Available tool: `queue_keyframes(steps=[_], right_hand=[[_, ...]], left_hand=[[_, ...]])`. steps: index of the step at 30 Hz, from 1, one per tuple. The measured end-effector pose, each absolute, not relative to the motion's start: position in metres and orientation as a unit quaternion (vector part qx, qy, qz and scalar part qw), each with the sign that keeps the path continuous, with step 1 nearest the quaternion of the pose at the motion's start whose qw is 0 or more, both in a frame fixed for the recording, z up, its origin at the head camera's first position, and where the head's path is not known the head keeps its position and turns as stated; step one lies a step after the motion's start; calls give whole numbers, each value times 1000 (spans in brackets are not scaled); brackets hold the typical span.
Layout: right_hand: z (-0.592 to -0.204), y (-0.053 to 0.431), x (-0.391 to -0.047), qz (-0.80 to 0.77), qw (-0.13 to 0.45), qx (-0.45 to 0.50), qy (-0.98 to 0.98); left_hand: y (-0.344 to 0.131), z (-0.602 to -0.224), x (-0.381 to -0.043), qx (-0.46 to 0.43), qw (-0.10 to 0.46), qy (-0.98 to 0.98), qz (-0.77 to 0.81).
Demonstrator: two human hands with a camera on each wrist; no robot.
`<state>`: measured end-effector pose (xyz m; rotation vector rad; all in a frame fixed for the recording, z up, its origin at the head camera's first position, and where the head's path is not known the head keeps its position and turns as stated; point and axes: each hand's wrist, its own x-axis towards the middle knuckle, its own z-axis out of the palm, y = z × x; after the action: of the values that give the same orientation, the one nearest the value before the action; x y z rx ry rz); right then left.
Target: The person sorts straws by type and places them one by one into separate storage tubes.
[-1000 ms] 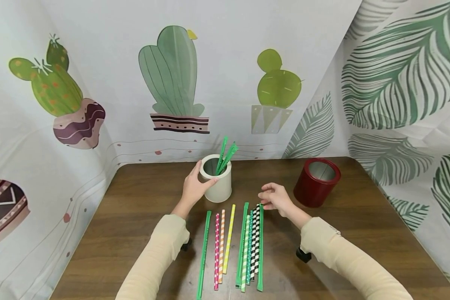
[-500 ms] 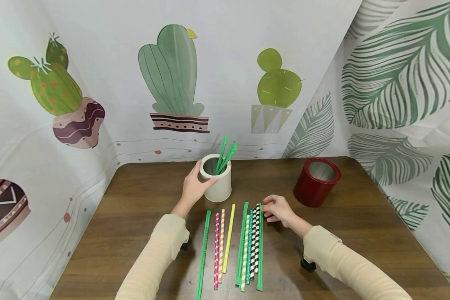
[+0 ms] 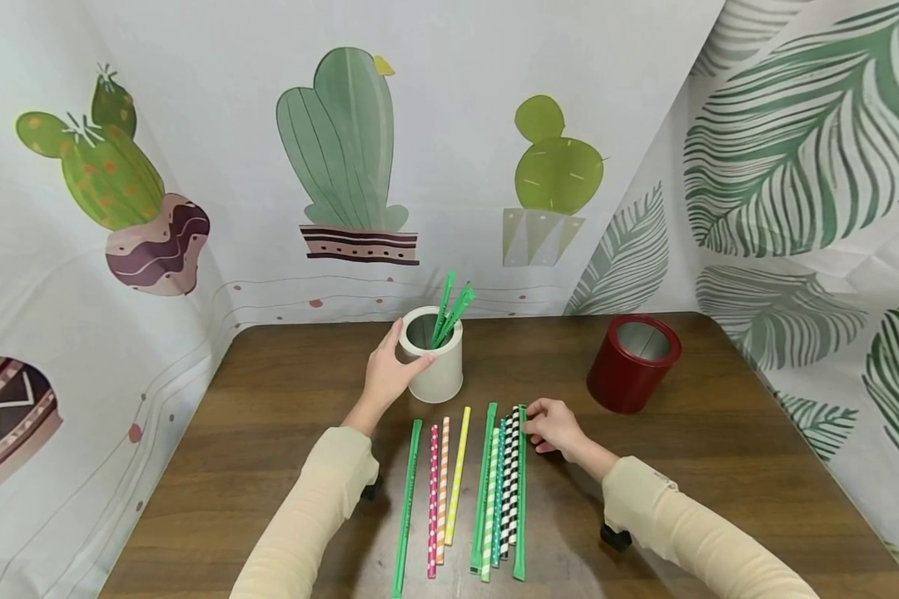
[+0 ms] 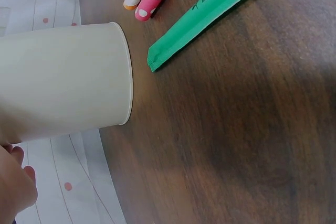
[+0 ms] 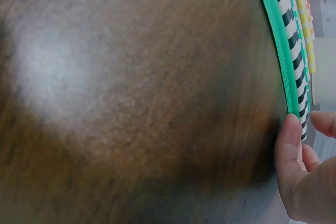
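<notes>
My left hand [image 3: 385, 374] grips the white can [image 3: 440, 381] at its rim, thumb toward me and fingers on its left side. Several green paper-wrapped straws [image 3: 453, 316] lean inside that can. In the left wrist view, the can's pale wall [image 4: 63, 82] shows, with part of the hand [image 4: 16, 182] below it. My right hand [image 3: 558, 426] is at the far end of the rightmost green wrapped straw [image 3: 521, 499], which lies on the table. In the right wrist view, a fingertip touches that straw's end [image 5: 286, 77], while the thumb stands apart from it.
Left of that straw lie black-and-white [image 3: 509, 491], teal dotted [image 3: 498, 499] and green striped [image 3: 489, 516] straws. Yellow [image 3: 457, 482], orange [image 3: 442, 499] and pink dotted [image 3: 432, 516] straws lie farther left, beside another green wrapped one [image 3: 408, 507]. A red can [image 3: 629, 374] stands at the back right.
My right hand has come down and slightly toward me, its fingertips now at the end of the rightmost green straw. The left hand and white can stay put.
</notes>
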<state>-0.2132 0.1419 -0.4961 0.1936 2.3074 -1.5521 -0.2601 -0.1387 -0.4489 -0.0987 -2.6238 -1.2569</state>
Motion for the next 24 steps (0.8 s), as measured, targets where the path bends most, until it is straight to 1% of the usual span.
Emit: queue_keyframes(steps=[12, 24], right_hand=[[-503, 137, -216, -479, 140, 34, 866], [-499, 142, -215, -454, 145, 24, 879]], left_hand=[[-138, -449, -260, -29, 121, -896, -426], [-138, -448, -261, -29, 119, -897, -425]])
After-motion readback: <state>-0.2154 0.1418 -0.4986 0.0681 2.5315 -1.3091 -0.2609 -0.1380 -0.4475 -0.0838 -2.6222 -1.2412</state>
